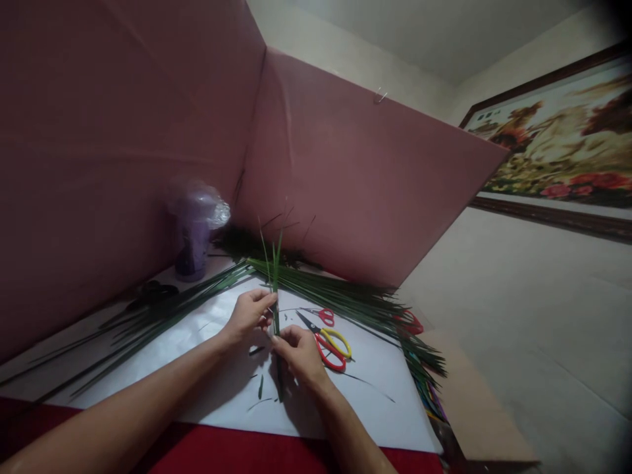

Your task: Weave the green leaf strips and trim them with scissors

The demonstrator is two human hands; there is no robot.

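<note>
So my left hand (254, 313) is pinched, thumb against fingers, on a slim bunch of green leaf blades (276, 280), and my right hand (297, 352) has it too, thumb and fingertips closed on it lower down. Can't really tell how hard I'm squeezing. The bunch is right in front of me, over the white sheet (365, 411) on the surface. Its long axis runs nearly straight up and down in my view: thin tips fan out at the top, away from me, butt end down toward me. Can't say how much it leans.

Progress-wise, I'd call it partway: leaf scraps (261, 387) lie just below my hands, so some trimming seems done, but the bunch is loose at the tips. Just right of my right hand sit the big red-and-yellow scissors (332, 347), with small red scissors (326, 316) behind. Further out, long leaves spread left (162, 332) and right (340, 289), so plenty looks unused. Purple cup (191, 247) at back left, pink boards (345, 164) behind.
</note>
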